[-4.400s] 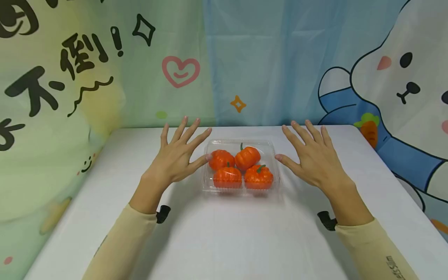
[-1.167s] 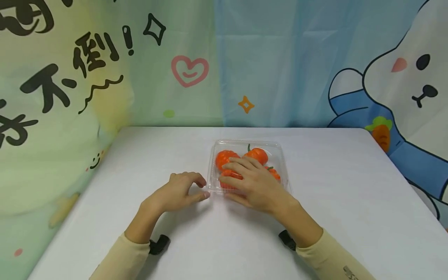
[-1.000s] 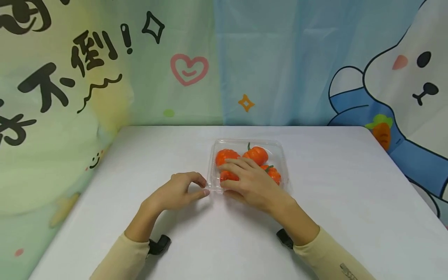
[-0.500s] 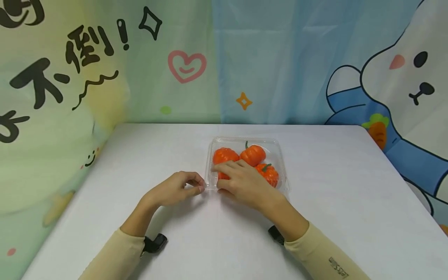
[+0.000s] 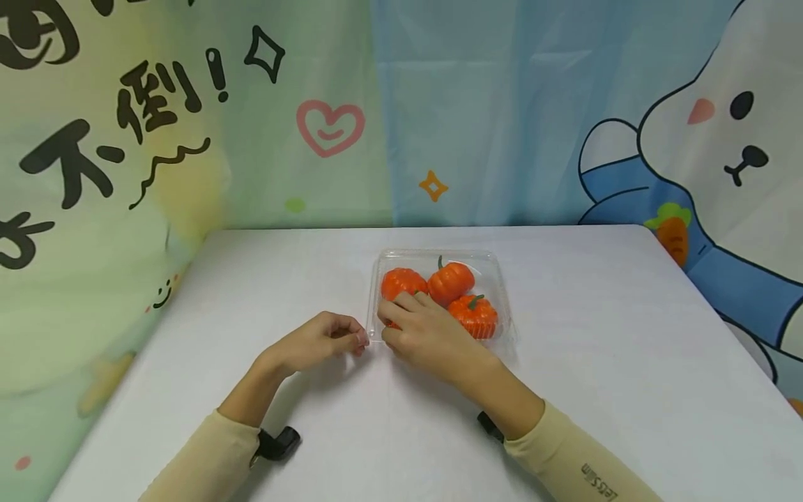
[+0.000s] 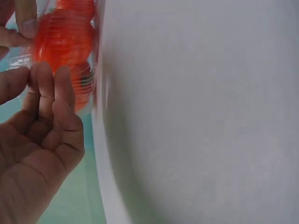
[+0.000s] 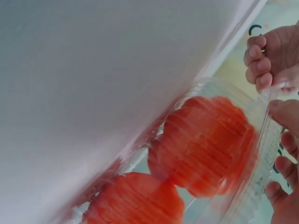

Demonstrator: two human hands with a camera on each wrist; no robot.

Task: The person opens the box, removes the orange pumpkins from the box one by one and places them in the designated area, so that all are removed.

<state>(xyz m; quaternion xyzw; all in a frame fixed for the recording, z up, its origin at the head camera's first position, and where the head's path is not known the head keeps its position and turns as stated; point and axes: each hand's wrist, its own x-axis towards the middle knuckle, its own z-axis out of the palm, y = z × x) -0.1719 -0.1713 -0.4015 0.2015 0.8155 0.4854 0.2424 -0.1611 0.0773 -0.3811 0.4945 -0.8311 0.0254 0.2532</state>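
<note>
A clear plastic clamshell box (image 5: 492,272) sits on the table with several orange pumpkin-shaped vegetables in it, such as the green-stemmed pumpkin (image 5: 452,282) at the back. At the box's front left corner, my left hand (image 5: 326,339) pinches the rim between thumb and fingertips. My right hand (image 5: 433,339) reaches across the front left of the box, its fingers bent and their tips at the rim close to that same corner. The right hand mostly covers one pumpkin. In the right wrist view, both hands' fingertips meet the rim (image 7: 268,116) side by side.
A white table (image 5: 301,265) carries the box near its middle. Behind the table hangs a printed curtain (image 5: 489,118) with a bear figure. Black wrist cameras, like the left camera (image 5: 279,443), stick out beneath both sleeves.
My hands have come in from above both sides of the box to its front left. The right fingers, first spread over the lid, have slid left and bunched; the left thumb and fingers have closed together.
</note>
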